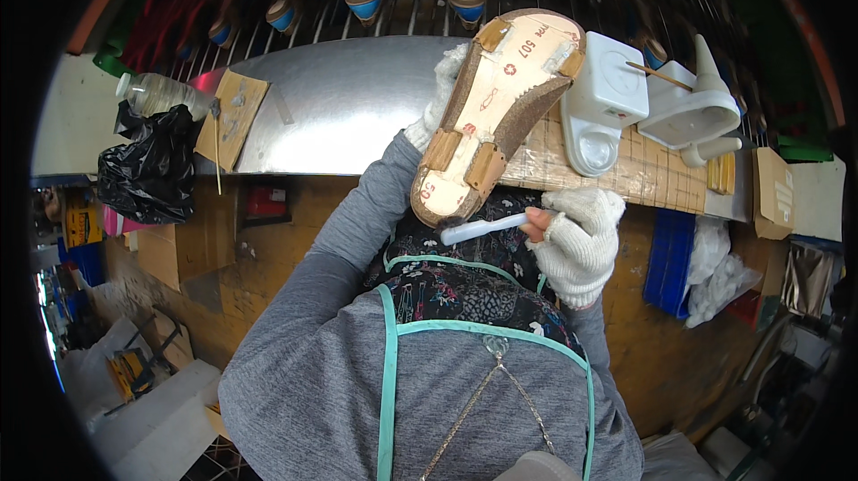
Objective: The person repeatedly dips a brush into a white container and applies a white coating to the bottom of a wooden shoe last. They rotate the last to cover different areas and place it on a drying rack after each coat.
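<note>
A shoe [492, 110] is held bottom up, its pale insole board framed by a brown rim with several tan pieces along the sides. My left hand [440, 98], in a white knitted fingerless glove, grips it from the left; most of those fingers are hidden behind the shoe. My right hand [579, 244], gloved alike with bare fingertips, pinches a small brush [487, 229] by its whitish plastic handle. The brush's dark bristles are at the shoe's near rounded end and seem to touch its edge.
On the metal worktable [313, 114] are a cardboard piece [239, 114] with a stick, a black plastic bag [147, 168] and a clear bottle [161, 92]. To the right stand white plastic pots [609, 88], one under a wooden stick. Behind, a rack [411, 12] holds several shoes.
</note>
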